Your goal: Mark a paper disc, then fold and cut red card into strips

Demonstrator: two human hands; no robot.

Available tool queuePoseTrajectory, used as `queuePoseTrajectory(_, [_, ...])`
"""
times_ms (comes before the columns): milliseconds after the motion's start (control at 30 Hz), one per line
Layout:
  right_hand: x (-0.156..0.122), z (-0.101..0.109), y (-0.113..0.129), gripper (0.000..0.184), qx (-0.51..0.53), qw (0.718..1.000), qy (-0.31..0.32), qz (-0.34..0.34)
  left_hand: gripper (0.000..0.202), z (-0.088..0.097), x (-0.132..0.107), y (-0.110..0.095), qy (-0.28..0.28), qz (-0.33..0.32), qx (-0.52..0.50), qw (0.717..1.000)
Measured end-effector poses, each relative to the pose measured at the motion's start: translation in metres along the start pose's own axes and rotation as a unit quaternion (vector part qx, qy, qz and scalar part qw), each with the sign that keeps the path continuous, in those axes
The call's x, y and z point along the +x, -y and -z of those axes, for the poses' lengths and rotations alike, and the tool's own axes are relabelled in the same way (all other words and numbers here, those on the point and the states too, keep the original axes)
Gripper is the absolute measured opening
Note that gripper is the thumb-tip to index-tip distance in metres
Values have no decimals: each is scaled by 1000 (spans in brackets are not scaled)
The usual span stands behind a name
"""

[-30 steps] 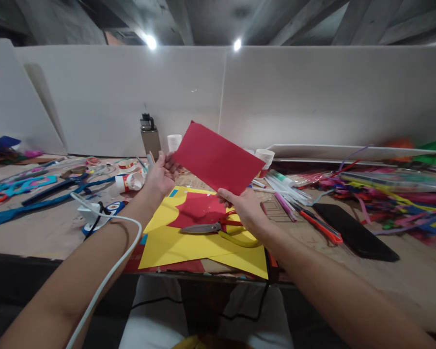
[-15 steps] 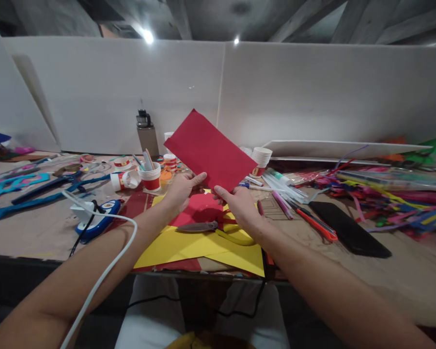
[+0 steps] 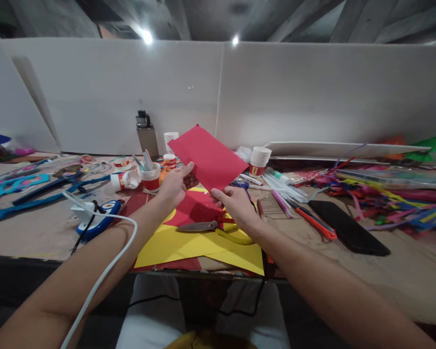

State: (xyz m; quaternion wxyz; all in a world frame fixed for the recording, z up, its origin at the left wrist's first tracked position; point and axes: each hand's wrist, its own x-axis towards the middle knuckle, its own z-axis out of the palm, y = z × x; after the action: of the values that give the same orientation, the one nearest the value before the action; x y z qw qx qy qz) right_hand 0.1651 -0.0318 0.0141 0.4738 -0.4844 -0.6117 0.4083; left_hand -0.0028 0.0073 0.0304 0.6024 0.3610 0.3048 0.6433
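A red sheet of paper (image 3: 209, 157) is held up over the table, tilted, with one corner pointing up. My left hand (image 3: 176, 185) is closed at its lower left edge, thumb on top and fingers behind. My right hand (image 3: 236, 204) pinches the bottom corner between thumb and fingers. Beneath the hands, more red paper (image 3: 192, 209) lies on yellow sheets (image 3: 189, 249). Scissors (image 3: 198, 226) with yellow handles rest across these sheets, the handles partly under my right wrist's shadow.
Stacked paper cups (image 3: 259, 160) and a cup of tools (image 3: 150, 177) stand behind. To the right lie markers (image 3: 281, 203), an orange cutter (image 3: 317, 224) and a black phone (image 3: 349, 228). A blue power strip (image 3: 101, 222) sits left; its white cable (image 3: 112, 264) crosses my left forearm.
The red sheet has come down slightly and its face has turned, catching more light. My left hand has shifted left and up along its edge; my right hand stays at the bottom corner.
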Motion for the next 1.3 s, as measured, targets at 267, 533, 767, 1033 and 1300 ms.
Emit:
queuePoseTrajectory(267, [2, 4, 1, 32, -22, 999, 31, 11, 33, -1, -4, 15, 53, 34, 72, 995])
queuePoseTrajectory(533, [-10, 42, 15, 28, -268, 946, 164, 78, 32, 18, 11, 9, -5, 40, 103, 994])
queuePoseTrajectory(767, [-41, 63, 2, 37, -468, 827, 267, 161, 27, 17, 11, -2, -26, 29, 115, 993])
queuePoseTrajectory(1033, [-30, 59, -9, 65, -506, 784, 316, 173, 26, 22, 15, -5, -29, -10, 137, 990])
queuePoseTrajectory(1300, [-30, 62, 20, 58, -315, 901, 208, 213, 23, 25, 20, -10, -56, -33, 73, 995])
